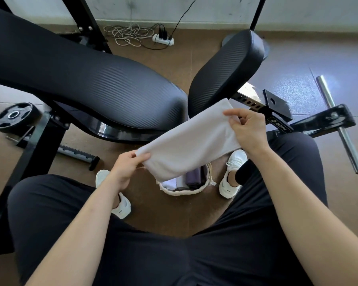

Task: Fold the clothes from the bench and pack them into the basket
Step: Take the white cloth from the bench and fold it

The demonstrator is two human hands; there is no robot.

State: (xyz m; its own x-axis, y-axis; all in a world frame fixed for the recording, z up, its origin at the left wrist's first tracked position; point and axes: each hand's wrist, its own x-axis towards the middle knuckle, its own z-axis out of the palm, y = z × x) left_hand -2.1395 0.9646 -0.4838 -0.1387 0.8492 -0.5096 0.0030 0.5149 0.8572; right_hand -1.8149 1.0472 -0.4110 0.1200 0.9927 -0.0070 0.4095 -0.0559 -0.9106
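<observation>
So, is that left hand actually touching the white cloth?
Touching. The head view shows the left hand pinching the near corner of the white cloth, its thumb lying on top of the fabric with no gap between them.

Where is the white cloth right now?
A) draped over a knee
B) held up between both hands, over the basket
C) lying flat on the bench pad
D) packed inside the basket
B: the left hand and right hand each pinch an end of the white cloth, stretched over the basket.
</observation>
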